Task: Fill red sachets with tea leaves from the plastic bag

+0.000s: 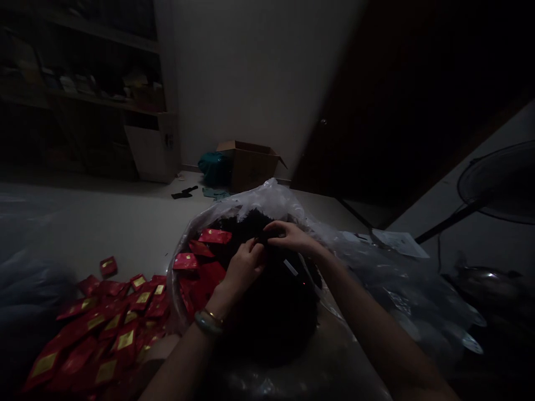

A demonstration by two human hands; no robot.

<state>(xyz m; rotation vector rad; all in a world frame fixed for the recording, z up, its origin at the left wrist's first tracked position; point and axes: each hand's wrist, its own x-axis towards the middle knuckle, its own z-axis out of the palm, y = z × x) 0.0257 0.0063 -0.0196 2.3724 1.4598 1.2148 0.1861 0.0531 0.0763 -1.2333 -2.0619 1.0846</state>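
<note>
A large clear plastic bag (273, 195) lies open before me, filled with dark loose stuff (267, 317) that looks like dry tea leaves. Over it, my left hand (244, 264) has its fingers pinched together, with bangles on the wrist. Close to its fingertips, on the right, the thumb and fingers of my right hand (290, 236) are also closed. What they hold is too dark to make out. Small red packets (215, 236) lie inside the bag along its left side. A thin white strip (290, 267) rests on the dark stuff below my right hand.
Many red packets with gold labels (125, 340) are heaped on the floor at left. Clear plastic (393, 289) spreads at right, near a standing fan (497, 184). Behind stand an open cardboard box (254, 167), a teal bundle (215, 167) and shelves (104, 100).
</note>
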